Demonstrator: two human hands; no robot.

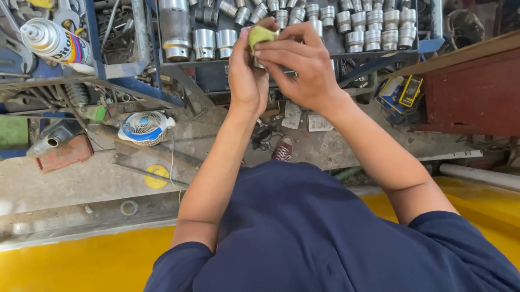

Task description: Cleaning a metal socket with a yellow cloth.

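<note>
Pinching one yellow-green cloth (261, 34), seemingly, two hands: left (245, 74), right (300, 67)

Both bare forearms raised and converging, left hand (244, 68) and right hand (297, 62) pressed together, fingers curled closed around a small green-yellow piece (261, 34)

Sockets (350, 20) in tray (429, 45) behind hands (283, 69); spray can (55, 42) on shelf far left, fan (145, 127) below on floor

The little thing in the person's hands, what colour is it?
Yellow-green. The small object sits pinched between the left hand and right hand, seen in the head view.
</note>
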